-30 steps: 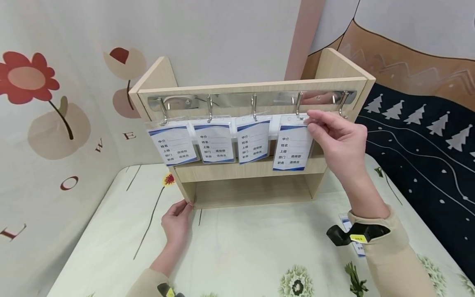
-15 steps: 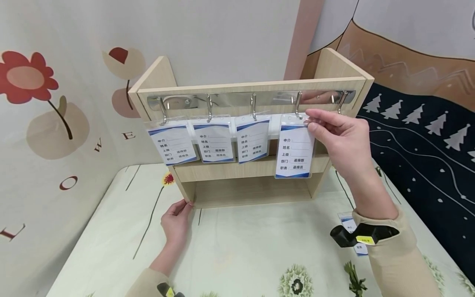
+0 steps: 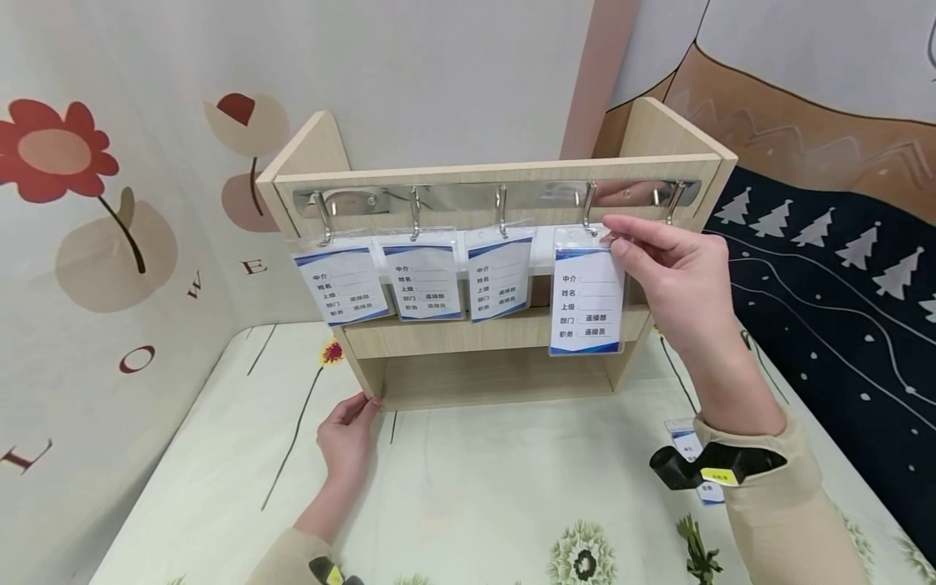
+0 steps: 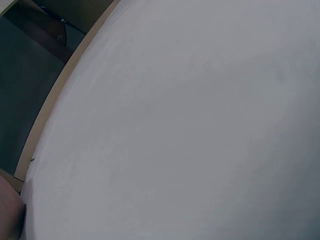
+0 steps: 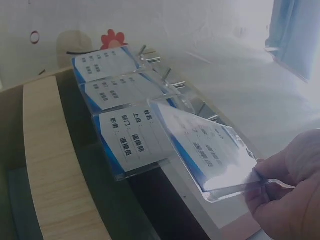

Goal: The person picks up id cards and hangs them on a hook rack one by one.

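My right hand pinches the upper right corner of a clear-sleeved name badge between thumb and fingers. The badge's slotted top overlaps the fourth hook from the left. In the right wrist view the same badge tilts outward, thumb and fingertips gripping its corner. Three similar badges hang on the hooks to its left, among them the nearest one. Down at the lower left corner of the wooden shelf, my left hand grips the side panel's edge. Only a sliver of that hand shows in the left wrist view.
The metal hook rail runs along the shelf's upper board, with a fifth hook behind my right hand. Another badge lies on the flower-patterned cloth, partly covered by my right wrist. Printed curtains stand behind and to both sides.
The badge in my right hand has shifted slightly right, and its lower edge has swung down and outward. My right hand has moved a little right; my left hand has stayed put.
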Demonstrator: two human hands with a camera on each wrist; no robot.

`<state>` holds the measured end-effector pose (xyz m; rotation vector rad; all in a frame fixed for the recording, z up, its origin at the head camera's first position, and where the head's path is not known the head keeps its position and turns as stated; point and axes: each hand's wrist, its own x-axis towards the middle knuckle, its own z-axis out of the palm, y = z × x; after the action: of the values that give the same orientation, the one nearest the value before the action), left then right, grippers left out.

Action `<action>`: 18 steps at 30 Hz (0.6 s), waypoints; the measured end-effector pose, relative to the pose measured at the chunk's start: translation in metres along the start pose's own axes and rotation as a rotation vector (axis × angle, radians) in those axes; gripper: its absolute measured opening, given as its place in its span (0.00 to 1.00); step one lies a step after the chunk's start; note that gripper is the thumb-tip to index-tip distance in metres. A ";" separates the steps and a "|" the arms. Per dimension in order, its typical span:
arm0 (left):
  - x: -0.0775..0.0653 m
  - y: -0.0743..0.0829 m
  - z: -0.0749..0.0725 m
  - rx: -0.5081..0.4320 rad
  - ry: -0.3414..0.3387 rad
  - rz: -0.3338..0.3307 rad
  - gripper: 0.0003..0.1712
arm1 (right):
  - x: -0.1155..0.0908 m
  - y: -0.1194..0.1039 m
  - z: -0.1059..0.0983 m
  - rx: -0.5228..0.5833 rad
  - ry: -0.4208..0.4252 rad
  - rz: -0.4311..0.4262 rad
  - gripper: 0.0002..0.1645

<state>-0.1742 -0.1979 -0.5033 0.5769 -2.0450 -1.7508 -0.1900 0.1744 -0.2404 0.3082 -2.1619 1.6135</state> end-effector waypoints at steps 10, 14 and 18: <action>0.000 -0.001 -0.001 0.000 -0.005 0.015 0.16 | -0.006 0.002 0.007 0.007 0.090 -0.145 0.13; 0.000 -0.001 -0.001 0.003 -0.004 0.017 0.16 | -0.007 0.003 0.008 0.028 0.097 -0.158 0.12; 0.000 -0.001 0.000 0.003 0.001 0.020 0.15 | -0.006 0.003 0.008 0.038 0.092 -0.161 0.12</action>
<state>-0.1745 -0.1984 -0.5044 0.5558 -2.0457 -1.7360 -0.1875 0.1671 -0.2480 0.4011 -1.9867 1.5497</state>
